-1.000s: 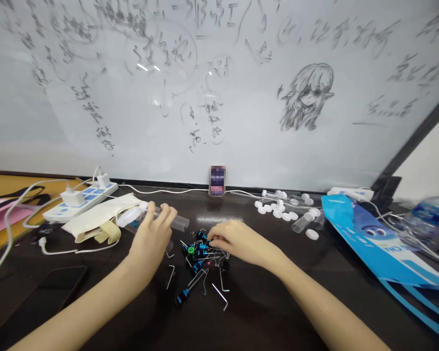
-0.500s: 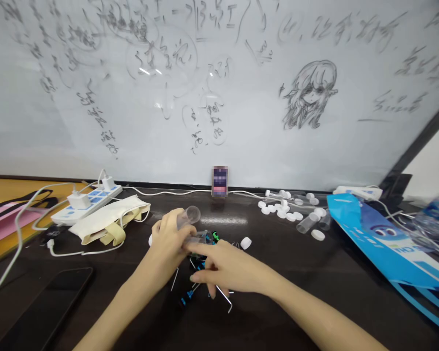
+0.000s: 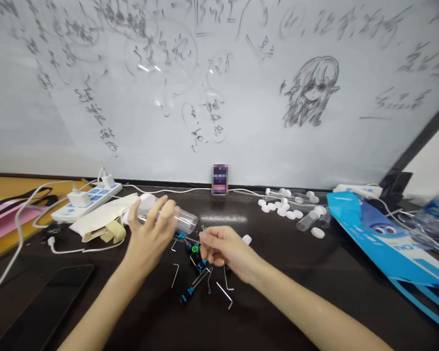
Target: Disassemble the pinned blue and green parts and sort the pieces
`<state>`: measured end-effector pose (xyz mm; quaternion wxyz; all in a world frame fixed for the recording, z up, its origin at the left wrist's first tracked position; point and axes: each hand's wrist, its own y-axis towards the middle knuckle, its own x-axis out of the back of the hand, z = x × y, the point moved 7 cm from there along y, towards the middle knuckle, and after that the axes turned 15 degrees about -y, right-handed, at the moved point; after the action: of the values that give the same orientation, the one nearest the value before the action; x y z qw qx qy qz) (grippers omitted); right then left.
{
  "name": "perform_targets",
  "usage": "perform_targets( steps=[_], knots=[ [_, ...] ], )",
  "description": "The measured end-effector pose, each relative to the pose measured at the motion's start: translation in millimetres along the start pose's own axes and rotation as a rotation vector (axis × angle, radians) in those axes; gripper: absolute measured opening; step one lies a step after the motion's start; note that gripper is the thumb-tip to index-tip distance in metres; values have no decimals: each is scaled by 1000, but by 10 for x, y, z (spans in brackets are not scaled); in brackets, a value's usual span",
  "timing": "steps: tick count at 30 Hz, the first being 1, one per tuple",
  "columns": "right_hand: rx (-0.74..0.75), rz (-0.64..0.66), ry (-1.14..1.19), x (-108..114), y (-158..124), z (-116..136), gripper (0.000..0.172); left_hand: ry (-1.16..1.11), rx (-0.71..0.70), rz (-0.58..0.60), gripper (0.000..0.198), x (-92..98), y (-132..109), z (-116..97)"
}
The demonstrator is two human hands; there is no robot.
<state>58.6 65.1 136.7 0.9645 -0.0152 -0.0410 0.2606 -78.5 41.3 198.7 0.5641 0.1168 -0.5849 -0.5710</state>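
My left hand (image 3: pixel 153 229) is closed around clear plastic tubes, above the left side of a pile of small parts. One clear tube (image 3: pixel 186 221) points right out of the grip, and a white cap (image 3: pixel 147 201) shows by the thumb. How many tubes are held is hidden. My right hand (image 3: pixel 219 246) is pinched at the pile's right edge; what lies between its fingertips is too small to name. Below and between the hands lie blue-and-black parts with thin metal wires (image 3: pixel 187 295), a green piece (image 3: pixel 195 249) and several L-shaped hex keys (image 3: pixel 225 295).
Several white caps (image 3: pixel 281 213) and clear tubes (image 3: pixel 308 221) lie at the back right, beside a blue bag (image 3: pixel 373 229). On the left are a power strip (image 3: pixel 95 196), a cream pouch (image 3: pixel 102 219) and a black phone (image 3: pixel 46 307). A small screen (image 3: pixel 220 180) leans against the whiteboard (image 3: pixel 241 122).
My left hand has moved left, turning the tubes from upright to nearly level. My right hand has drawn its fingers into a pinch and lifted off the parts, so more of the pile shows.
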Motion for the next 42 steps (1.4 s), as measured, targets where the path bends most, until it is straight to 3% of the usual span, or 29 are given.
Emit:
perform_targets(
  steps=[2, 5, 8, 11, 13, 15, 18, 21, 24, 28, 30, 31, 34, 36, 38, 42],
  knots=[
    [45, -82, -252, 235, 28, 63, 26, -6, -18, 63, 27, -40, -43, 108],
    [48, -146, -550, 582, 51, 124, 23, -78, -156, 217, 32, -178, -148, 132],
    [-10, -124, -682, 808, 65, 70, 21, -147, -245, 338, 40, -313, -258, 117],
    [-71, -50, -721, 874, 97, -85, 22, -227, -182, 323, 45, -334, -277, 188],
    [-111, 0, -758, 860, 124, -206, 23, -321, -33, 238, 42, -285, -238, 296],
    [-139, 23, -804, 834, 138, -285, 22, -474, 205, 124, 33, -229, -202, 437],
    [-130, -37, -901, 811, 102, -226, 16, -883, 598, -2, 26, -257, -223, 557],
    [-60, -211, -1000, 789, 2, 37, 11, -1508, 950, -66, 29, -429, -297, 460],
    [78, -295, -964, 618, -88, 305, 22, -2007, 1169, -101, 30, -549, -331, 233],
    [200, -99, -667, 131, -148, 378, 66, -2197, 1263, -125, 32, -533, -293, -37],
    [279, -101, -669, -78, -207, 409, 89, -2183, 1292, -164, 35, -467, -259, -157],
    [319, -138, -696, -151, -241, 430, 92, -2155, 1308, -199, 38, -421, -244, -204],
    [448, -301, -739, -246, -353, 529, 73, -2057, 1374, -317, 47, -266, -221, -294],
    [515, -312, -745, -273, -401, 589, 66, -2032, 1382, -333, 51, -184, -191, -331],
    [546, -283, -742, -258, -424, 639, 64, -2045, 1350, -273, 56, -144, -142, -361],
    [515, -242, -731, -56, -447, 678, 55, -2124, 1201, -27, 73, -178, -55, -425]
  ],
)
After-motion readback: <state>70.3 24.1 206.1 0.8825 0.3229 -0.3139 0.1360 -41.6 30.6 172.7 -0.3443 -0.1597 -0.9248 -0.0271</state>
